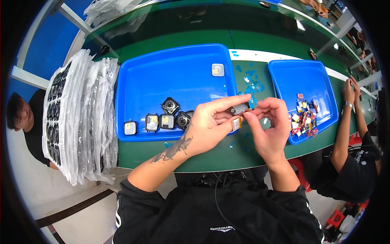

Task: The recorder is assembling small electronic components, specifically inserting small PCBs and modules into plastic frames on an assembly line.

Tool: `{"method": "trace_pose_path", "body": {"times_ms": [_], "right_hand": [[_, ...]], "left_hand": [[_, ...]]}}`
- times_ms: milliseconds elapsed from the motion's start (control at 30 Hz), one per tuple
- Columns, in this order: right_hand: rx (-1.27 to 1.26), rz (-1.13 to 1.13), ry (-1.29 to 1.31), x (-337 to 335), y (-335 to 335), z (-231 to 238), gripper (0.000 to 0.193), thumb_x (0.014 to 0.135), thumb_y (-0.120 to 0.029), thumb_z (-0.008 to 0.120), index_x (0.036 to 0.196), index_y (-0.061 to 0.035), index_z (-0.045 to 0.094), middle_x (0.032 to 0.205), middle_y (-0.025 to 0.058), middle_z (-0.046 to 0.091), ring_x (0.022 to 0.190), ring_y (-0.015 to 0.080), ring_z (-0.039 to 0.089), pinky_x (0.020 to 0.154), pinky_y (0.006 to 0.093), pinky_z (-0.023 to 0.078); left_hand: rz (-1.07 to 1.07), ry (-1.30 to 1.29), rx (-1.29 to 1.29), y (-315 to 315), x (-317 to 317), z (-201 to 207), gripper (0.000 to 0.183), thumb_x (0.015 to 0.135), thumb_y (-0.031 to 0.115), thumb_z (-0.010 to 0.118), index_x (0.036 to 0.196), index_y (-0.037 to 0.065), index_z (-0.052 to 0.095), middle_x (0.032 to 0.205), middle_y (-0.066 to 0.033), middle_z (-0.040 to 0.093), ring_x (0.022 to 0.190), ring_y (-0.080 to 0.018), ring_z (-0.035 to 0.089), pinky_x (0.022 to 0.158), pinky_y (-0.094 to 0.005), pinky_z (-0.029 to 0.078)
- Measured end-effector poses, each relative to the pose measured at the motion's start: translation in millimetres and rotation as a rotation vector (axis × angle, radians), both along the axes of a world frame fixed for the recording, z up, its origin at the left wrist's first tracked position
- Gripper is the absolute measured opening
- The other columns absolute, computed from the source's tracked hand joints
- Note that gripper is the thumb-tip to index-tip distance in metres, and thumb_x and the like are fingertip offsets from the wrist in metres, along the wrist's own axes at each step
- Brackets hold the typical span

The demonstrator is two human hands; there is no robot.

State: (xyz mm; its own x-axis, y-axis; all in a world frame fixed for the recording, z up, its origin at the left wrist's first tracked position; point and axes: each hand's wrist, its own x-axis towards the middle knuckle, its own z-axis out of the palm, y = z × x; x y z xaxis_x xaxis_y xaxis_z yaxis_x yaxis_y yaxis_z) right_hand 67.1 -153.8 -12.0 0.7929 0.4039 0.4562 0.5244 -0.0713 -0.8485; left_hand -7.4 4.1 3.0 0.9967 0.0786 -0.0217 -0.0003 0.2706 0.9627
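Holding one silver piece (237, 124) are two hands (208, 122) (271, 132) (bare) near two trays (170, 77) (298, 77)

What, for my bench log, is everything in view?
Large rectangular plastic tray: one, blue, centre.
Smaller rectangular plastic tray: one, blue, right.
Squarish cases: six or more, black-grey, large tray.
Small components: uncounted pile, red, white, yellow, smaller tray.
Film scraps: many, blue, between trays.
Plastic-wrapped stack: one, whitish, left.
Tabletop: one, green, beneath.
Flat rectangular part: one, silver-yellow, centre.
Other people: at least two, black-clothed, left and right.
Left hand, right hand: one each, bare, centre.
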Motion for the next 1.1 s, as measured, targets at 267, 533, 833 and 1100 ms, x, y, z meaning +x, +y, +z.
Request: {"method": "trace_pose_path", "body": {"times_ms": [267,533,833,1100], "right_hand": [[-0.019,0.054,0.22,-8,6,4,0.046,0.075,0.004,0.074,0.115,-0.0009,0.052,0.097,0.0053,0.056,0.081,0.0099,0.055,0.066,0.0209,0.05],[0.06,0.201,0.499,-1,-1,9,0.046,0.078,0.006,0.071,0.119,-0.0002,0.051,0.093,0.0032,0.057,0.082,0.0062,0.056,0.068,0.0185,0.048],[-0.045,0.213,0.495,4,-2,16,0.042,0.079,0.006,0.069,0.117,-0.0004,0.052,0.092,0.0029,0.059,0.083,0.0059,0.057,0.067,0.0178,0.049],[0.036,0.241,0.579,2,3,15,0.037,0.082,0.006,0.066,0.115,0.0015,0.052,0.093,0.0041,0.061,0.085,0.0072,0.059,0.071,0.0191,0.05]], "left_hand": [[0.11,-0.009,-0.114,0,-1,-4,0.046,0.086,-0.008,0.058,0.126,0.003,0.039,0.11,-0.016,0.065,0.106,-0.0179,0.063,0.09,-0.0295,0.052],[0.001,0.029,-0.052,1,-1,-9,0.027,0.091,-0.006,0.055,0.113,0.004,0.042,0.098,-0.0112,0.066,0.09,-0.0097,0.062,0.074,-0.0238,0.051],[0.095,-0.022,-0.059,-10,-1,-9,0.025,0.089,-0.005,0.055,0.113,0.0,0.048,0.104,-0.0099,0.064,0.086,-0.0094,0.064,0.07,-0.0231,0.051],[0.116,-0.063,-0.135,-12,-2,-16,0.033,0.088,-0.01,0.053,0.121,-0.003,0.049,0.116,-0.0119,0.061,0.101,-0.0136,0.064,0.076,-0.0223,0.052]]}}
